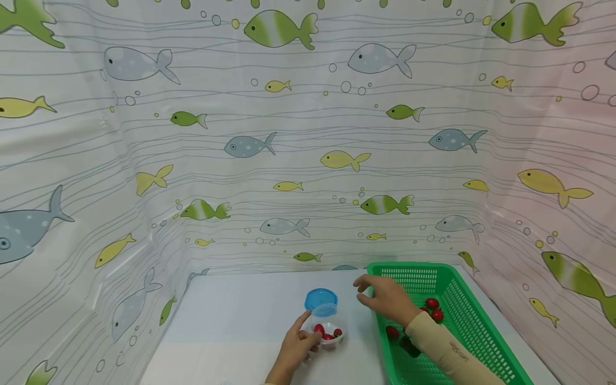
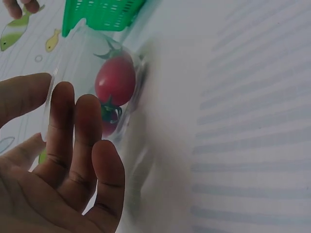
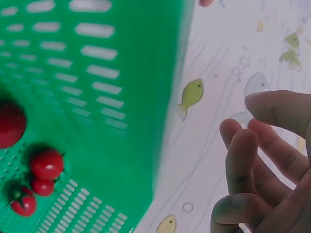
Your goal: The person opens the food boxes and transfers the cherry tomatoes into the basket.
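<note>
A clear plastic container stands on the white table with several small red tomatoes in it, some with green stems. My left hand holds it from the left side, fingers against its wall and rim. From close up, a tomato shows through the clear wall beside the left fingers. My right hand hovers over the left edge of a green basket, fingers loosely bent. Nothing shows between the right thumb and fingers.
Several red tomatoes lie spread in the green basket, at the right of the table. A round blue lid lies just behind the container. Fish-print sheeting walls the table at the back and sides.
</note>
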`<move>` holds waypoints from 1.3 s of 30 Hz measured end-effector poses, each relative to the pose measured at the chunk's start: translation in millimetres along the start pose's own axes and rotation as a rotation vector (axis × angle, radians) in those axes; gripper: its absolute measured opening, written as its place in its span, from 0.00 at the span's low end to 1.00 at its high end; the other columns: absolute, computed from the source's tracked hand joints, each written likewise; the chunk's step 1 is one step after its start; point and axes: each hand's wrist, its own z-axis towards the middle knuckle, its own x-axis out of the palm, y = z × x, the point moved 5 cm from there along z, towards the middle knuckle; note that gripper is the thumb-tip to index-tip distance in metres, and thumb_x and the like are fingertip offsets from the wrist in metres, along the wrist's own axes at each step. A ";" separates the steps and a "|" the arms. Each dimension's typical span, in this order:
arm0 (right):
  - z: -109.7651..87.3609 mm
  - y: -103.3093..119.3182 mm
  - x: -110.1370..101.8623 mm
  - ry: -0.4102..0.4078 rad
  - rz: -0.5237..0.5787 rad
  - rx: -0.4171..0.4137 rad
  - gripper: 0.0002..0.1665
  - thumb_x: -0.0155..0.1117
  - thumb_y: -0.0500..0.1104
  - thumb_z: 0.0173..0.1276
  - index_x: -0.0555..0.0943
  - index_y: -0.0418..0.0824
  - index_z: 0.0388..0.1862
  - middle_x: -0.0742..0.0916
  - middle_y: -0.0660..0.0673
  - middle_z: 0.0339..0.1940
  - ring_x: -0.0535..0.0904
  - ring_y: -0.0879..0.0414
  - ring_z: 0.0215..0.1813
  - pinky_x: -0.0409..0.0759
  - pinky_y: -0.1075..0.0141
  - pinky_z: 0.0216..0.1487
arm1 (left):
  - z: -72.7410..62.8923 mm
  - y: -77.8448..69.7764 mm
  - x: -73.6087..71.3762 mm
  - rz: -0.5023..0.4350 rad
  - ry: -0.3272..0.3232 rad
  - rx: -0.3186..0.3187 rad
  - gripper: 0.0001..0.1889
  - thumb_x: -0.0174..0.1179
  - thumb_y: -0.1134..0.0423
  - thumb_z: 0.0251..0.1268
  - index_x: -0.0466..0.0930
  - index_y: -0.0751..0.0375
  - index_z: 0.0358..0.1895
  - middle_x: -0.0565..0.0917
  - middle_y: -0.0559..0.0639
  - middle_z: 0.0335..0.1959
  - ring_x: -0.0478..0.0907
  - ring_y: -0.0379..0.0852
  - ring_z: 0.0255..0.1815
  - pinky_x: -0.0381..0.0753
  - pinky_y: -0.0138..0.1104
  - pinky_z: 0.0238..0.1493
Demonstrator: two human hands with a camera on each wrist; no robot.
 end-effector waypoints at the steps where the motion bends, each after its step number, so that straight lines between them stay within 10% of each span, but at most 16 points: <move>1: 0.9 3.2 1.2 0.005 -0.002 -0.007 0.11 0.72 0.45 0.67 0.85 0.55 0.48 0.87 0.60 0.38 0.78 0.66 0.33 0.79 0.65 0.36 | 0.2 0.2 0.2 -0.001 0.001 0.001 0.39 0.65 0.61 0.67 0.58 0.64 0.78 0.86 0.52 0.29 0.85 0.48 0.30 0.75 0.35 0.26; 21: 15.2 43.3 34.7 0.146 0.080 -0.071 0.16 0.72 0.47 0.67 0.85 0.48 0.53 0.90 0.49 0.42 0.83 0.58 0.38 0.81 0.62 0.37 | 0.5 -1.9 1.4 -0.007 -0.024 0.015 0.38 0.64 0.62 0.68 0.58 0.67 0.78 0.81 0.48 0.25 0.75 0.42 0.24 0.72 0.32 0.24; 39: 20.6 51.6 86.2 0.363 0.106 0.058 0.16 0.73 0.45 0.64 0.86 0.44 0.50 0.90 0.48 0.39 0.85 0.48 0.44 0.84 0.54 0.38 | -1.3 -0.2 0.4 0.004 -0.014 0.028 0.38 0.63 0.61 0.69 0.58 0.69 0.77 0.85 0.57 0.26 0.64 0.37 0.15 0.64 0.29 0.18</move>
